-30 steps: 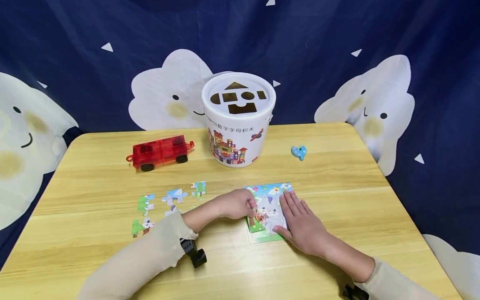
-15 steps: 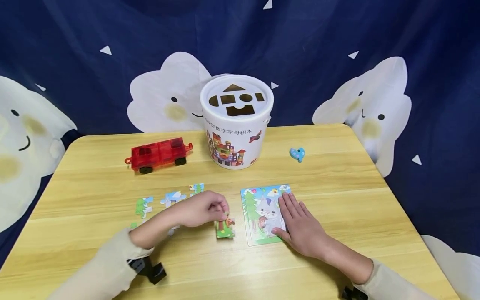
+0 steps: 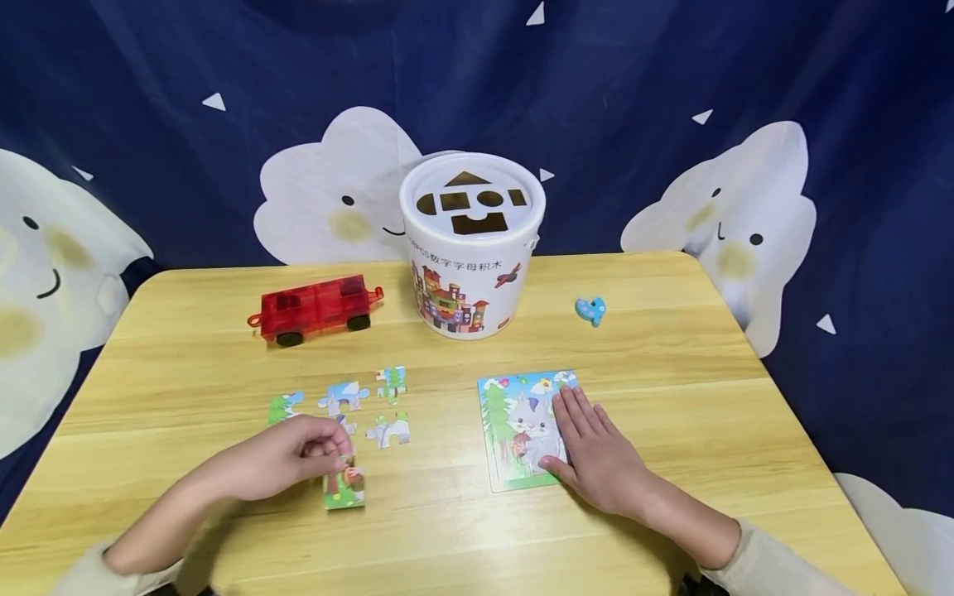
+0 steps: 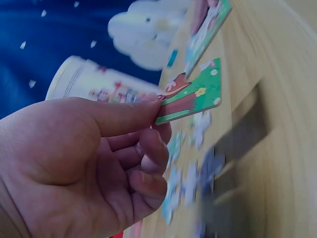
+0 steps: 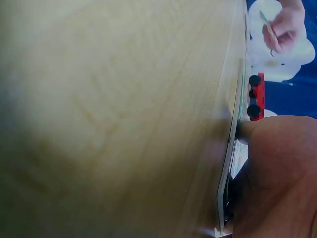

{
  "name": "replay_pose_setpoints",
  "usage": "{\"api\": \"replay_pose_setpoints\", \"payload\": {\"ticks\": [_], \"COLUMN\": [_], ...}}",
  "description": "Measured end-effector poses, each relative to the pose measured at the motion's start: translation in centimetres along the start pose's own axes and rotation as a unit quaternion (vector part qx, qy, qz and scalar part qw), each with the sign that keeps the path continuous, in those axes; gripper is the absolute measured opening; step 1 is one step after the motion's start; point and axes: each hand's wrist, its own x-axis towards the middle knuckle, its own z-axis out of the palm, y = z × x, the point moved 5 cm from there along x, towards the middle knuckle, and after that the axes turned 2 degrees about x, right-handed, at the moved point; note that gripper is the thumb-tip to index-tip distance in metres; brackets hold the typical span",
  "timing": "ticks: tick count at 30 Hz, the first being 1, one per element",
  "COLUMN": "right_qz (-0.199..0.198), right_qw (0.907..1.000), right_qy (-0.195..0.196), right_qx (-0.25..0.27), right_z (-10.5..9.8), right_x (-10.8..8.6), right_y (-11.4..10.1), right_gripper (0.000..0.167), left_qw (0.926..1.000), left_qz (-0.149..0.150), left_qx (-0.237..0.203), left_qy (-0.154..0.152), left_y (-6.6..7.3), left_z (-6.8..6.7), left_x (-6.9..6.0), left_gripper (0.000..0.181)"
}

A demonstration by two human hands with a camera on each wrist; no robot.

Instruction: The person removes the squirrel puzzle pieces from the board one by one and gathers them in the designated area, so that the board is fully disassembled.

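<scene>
Between thumb and fingers, my left hand (image 3: 286,457) pinches a green and brown puzzle piece (image 4: 194,95). In the head view it is held over the front left of the table, beside several loose puzzle pieces (image 3: 389,430); part of that group is hidden behind the hand. My right hand (image 3: 602,459) lies with straight fingers on the right side of a square puzzle board (image 3: 498,439) printed with a grey animal and green trees. The fingers cover the board's right edge. In the right wrist view, the board (image 5: 229,163) is seen edge-on under the hand.
A red toy wagon (image 3: 316,308) stands at the back left. Beside it is a white bucket (image 3: 469,273) with shaped holes in its lid. A small blue spotted toy (image 3: 591,310) lies at the back right. Behind the table (image 3: 671,348) hangs a dark blue cloud-patterned curtain.
My left hand has lifted the puzzle piece off the board and carried it left to beside the loose pieces. My right hand has stayed on the board.
</scene>
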Motion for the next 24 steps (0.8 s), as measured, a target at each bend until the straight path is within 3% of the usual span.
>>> {"api": "replay_pose_setpoints", "payload": {"ticks": [6, 11, 16, 24], "right_qz": [-0.002, -0.001, 0.002, 0.001], "right_qw": [1.0000, 1.0000, 1.0000, 1.0000], "right_qy": [0.000, 0.000, -0.002, 0.002], "right_qx": [-0.001, -0.003, 0.000, 0.000], "right_z": [0.1, 0.1, 0.2, 0.2], "right_x": [0.1, 0.1, 0.0, 0.0], "right_y": [0.0, 0.1, 0.2, 0.2], "right_gripper": [0.082, 0.082, 0.082, 0.082], "left_qw": [0.9990, 0.9987, 0.9991, 0.9997], "left_qz": [0.004, -0.007, -0.008, -0.018], "left_qx": [-0.043, -0.049, -0.042, 0.001], "left_qy": [-0.010, -0.008, -0.003, 0.018], "left_y": [-2.7, -4.3, -5.2, -5.7], "left_z": [-0.9, -1.3, -1.5, -1.3], "left_x": [-4.2, -6.3, -7.2, -7.2], "left_gripper": [0.010, 0.009, 0.010, 0.007]}}
